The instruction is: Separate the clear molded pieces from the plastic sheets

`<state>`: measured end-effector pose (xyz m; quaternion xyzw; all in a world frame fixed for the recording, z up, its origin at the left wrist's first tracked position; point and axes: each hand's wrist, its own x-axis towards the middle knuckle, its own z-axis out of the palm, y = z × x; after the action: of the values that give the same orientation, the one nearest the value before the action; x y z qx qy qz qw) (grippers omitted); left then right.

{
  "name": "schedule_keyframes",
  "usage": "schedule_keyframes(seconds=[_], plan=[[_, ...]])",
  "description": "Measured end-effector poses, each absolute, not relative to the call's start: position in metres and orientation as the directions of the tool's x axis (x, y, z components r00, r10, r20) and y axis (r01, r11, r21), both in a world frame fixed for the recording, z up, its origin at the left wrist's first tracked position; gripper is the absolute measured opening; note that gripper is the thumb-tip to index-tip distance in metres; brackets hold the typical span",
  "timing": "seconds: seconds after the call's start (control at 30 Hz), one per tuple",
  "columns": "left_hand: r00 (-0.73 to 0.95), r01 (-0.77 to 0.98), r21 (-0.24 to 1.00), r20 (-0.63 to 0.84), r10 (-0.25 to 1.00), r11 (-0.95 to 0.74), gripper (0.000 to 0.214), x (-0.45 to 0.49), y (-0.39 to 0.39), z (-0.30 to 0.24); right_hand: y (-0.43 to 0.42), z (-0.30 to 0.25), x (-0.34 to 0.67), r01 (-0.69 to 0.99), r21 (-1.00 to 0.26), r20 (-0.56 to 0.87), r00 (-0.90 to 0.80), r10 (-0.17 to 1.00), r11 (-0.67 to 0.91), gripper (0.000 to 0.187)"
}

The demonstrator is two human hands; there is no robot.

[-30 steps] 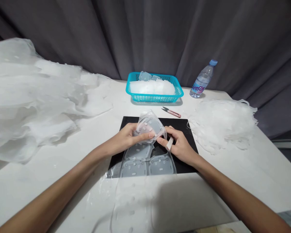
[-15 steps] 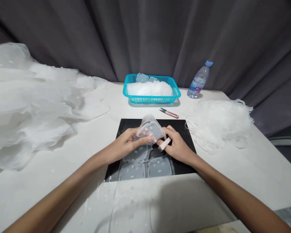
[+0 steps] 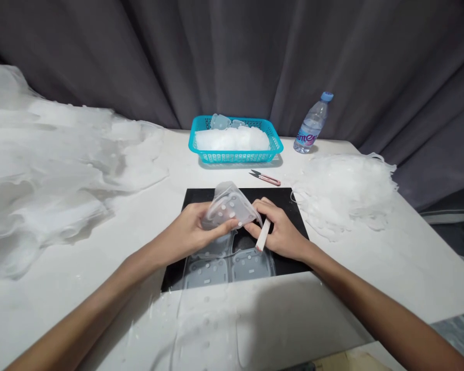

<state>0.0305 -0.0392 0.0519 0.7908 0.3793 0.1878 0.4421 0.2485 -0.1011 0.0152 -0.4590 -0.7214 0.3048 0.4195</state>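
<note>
1. Closest, at six o'clock with the black mat [image 3: 290, 201] as the clock's centre, a clear plastic sheet [image 3: 208, 273] with moulded panels runs from the table [image 3: 371, 268] up onto the mat.
2. The left hand [image 3: 201, 224] comes in from eight o'clock, forearm slanting inward. It pinches a clear piece [image 3: 235, 206] raised over the mat, thumb on top, fingers mostly hidden underneath. I can't tell whether the piece joins the sheet below.
3. The right hand [image 3: 276, 229] comes in from four o'clock, fingers curled round a white stick [image 3: 263, 234], thumb and forefinger close together at the piece's right edge.
4. Half a second ago the stick lay at a slant; now it stands steeper, its reddish end pointing toward six. The raised piece remains between both hands, so I judge the work is still at that one edge.
5. Past the mat, small snips [image 3: 265, 178] lie toward one o'clock, a stringy white heap [image 3: 348, 190] at two, and a larger filmy pile [image 3: 62, 144] at ten.
6. Farther, a blue-green basket [image 3: 235, 157] of white pieces sits at twelve and a water bottle [image 3: 309, 129] at one, before a grey curtain [image 3: 224, 51].
</note>
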Motion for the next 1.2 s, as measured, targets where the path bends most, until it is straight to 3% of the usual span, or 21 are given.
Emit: schedule_keyframes(seconds=[0.3,0.4,0.6,0.7,0.8,0.9,1.0,1.07,1.13,1.2], plan=[[0.741,0.418,0.598,0.211,0.637,-0.684,0.027,0.028,-0.049,0.051,-0.099,0.004,0.245,0.567,-0.726,0.348,-0.184,0.919,0.388,0.016],[0.711,0.433,0.629,0.202,0.673,-0.646,0.03,0.029,-0.048,0.049,-0.097,0.001,0.243,0.613,-0.699,0.34,-0.166,0.926,0.367,0.019],[0.621,0.457,0.829,-0.039,0.783,-0.322,0.043,0.028,-0.038,0.046,-0.099,0.009,0.248,0.541,-0.776,0.287,-0.155,0.945,0.324,0.014],[0.553,0.46,0.847,-0.041,0.832,-0.265,0.047,0.026,-0.031,0.046,-0.103,0.026,0.261,0.526,-0.827,0.112,-0.194,0.975,0.2,0.017],[0.496,0.462,0.847,0.0,0.869,-0.263,0.047,0.024,-0.028,0.049,-0.109,0.046,0.275,0.572,-0.809,-0.143,-0.409,0.901,0.132,0.027],[0.443,0.55,0.772,0.053,0.895,-0.318,0.044,0.021,-0.028,0.052,-0.115,0.058,0.279,0.604,-0.777,-0.228,-0.535,0.814,0.179,0.026],[0.394,0.74,0.521,0.179,0.902,-0.426,0.039,0.017,-0.03,0.055,-0.117,0.057,0.275,0.579,-0.791,-0.241,-0.593,0.768,0.199,0.031],[0.392,0.79,0.413,0.228,0.891,-0.453,0.036,0.013,-0.028,0.056,-0.116,0.053,0.275,0.534,-0.827,-0.222,-0.596,0.772,0.174,0.025],[0.373,0.786,0.429,0.246,0.895,-0.446,0.034,0.008,-0.023,0.057,-0.112,0.046,0.279,0.484,-0.865,-0.173,-0.539,0.824,0.135,0.013],[0.32,0.758,0.52,0.231,0.919,-0.394,0.035,0.002,-0.016,0.059,-0.106,0.037,0.285,0.485,-0.865,-0.076,-0.38,0.922,0.129,0.008]])
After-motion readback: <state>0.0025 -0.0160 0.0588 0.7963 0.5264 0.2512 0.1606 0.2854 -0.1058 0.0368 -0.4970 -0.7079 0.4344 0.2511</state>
